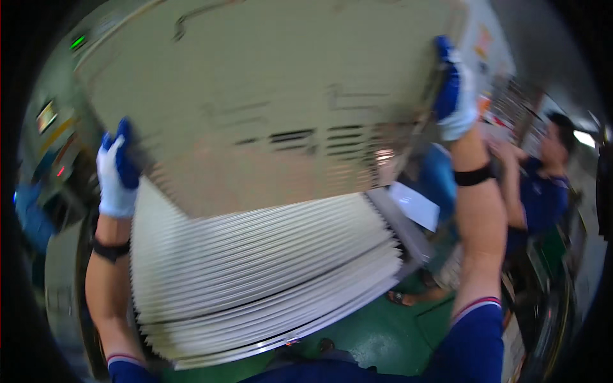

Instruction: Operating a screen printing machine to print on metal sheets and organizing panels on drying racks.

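A large, flat grey-beige sheet with a glossy surface is held up tilted in front of me, its lower part mirroring bright lines. My left hand, in a white and blue glove, grips the sheet's left edge. On its right edge, higher up, my right hand in a matching glove is closed around it. Beneath the sheet lies a stack of thin white panels, layered with ridged edges toward me. The sheet's lower edge overlaps the back of the stack; whether they touch I cannot tell.
A white paper lies on a grey ledge at the stack's right. Another person in dark blue is at the right, near a blue rounded object. Grey equipment stands at left. The floor is green.
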Demonstrator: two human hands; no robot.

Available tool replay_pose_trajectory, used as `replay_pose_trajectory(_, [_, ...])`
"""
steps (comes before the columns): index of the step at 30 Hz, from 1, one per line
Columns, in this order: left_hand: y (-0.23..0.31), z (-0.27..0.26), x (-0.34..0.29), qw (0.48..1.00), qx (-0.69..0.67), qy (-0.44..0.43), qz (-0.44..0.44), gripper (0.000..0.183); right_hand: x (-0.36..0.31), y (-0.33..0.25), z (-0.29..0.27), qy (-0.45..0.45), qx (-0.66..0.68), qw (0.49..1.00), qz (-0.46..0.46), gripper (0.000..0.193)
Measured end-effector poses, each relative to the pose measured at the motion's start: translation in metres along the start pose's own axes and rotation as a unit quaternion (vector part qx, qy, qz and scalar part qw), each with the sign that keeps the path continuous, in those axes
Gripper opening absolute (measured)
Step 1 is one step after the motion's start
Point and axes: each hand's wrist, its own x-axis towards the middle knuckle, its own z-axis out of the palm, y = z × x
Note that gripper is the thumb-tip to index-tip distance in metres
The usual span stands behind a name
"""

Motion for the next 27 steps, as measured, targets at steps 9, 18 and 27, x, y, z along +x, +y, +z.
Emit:
replay_pose_trajectory(9, [-0.118, 0.048, -0.009, 0.984, -0.063, -0.165, -0.034, 0.06, -0.07, -0.019, -0.149, 0.111, -0.017, 0.991, 0.071, 0.025])
replay_pose_trajectory(18, [-0.138, 0.054, -0.009, 0.981, -0.06, -0.157, -0.097, 0.073, -0.103, 0.046, -0.186, 0.066, 0.125, 0.977, 0.158, 0.057])
replay_pose_trajectory(27, [-0.193, 0.094, -0.139, 0.973, 0.034, -0.184, -0.134, 0.034, -0.2, 0.066, -0.243, 0.175, -0.068, 0.956, 0.225, 0.006])
